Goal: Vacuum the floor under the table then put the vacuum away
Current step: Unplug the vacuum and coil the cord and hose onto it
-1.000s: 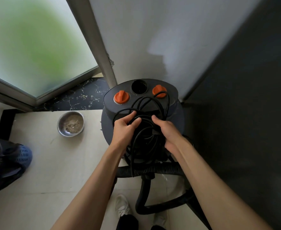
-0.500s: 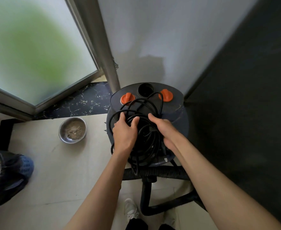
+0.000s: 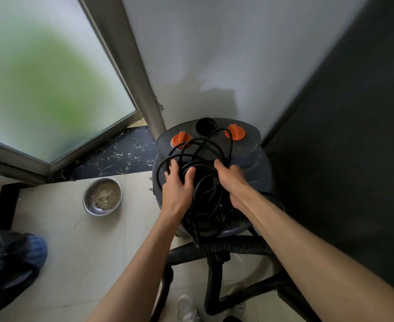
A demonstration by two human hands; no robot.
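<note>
Vacuum (image 3: 249, 154): a dark drum standing on the floor (image 3: 79, 252) in the corner, close to the white wall (image 3: 214, 54) and a dark panel (image 3: 354, 159).
Lid: two orange knobs (image 3: 180, 138) either side of a round port (image 3: 206, 126).
Cord (image 3: 205, 182): black, piled in loose loops on top of the drum, some loops hanging down its near side.
Left hand (image 3: 177, 189): lies on the left of the coil, fingers (image 3: 173, 165) spread and lightly curled among the loops; I cannot tell if it grips one.
Right hand (image 3: 232, 180): on the right of the coil, fingers curled over the strands, holding them.
Hose (image 3: 226, 246): ribbed, black, runs across below the drum, with more tubing beneath.
Bowl (image 3: 102, 196): metal, on the floor left of the vacuum, greyish matter inside.
Basket (image 3: 28, 254): blue, at the left edge.
Window (image 3: 40, 77): frosted, upper left.
Shoe (image 3: 187, 309): white, at the bottom.
</note>
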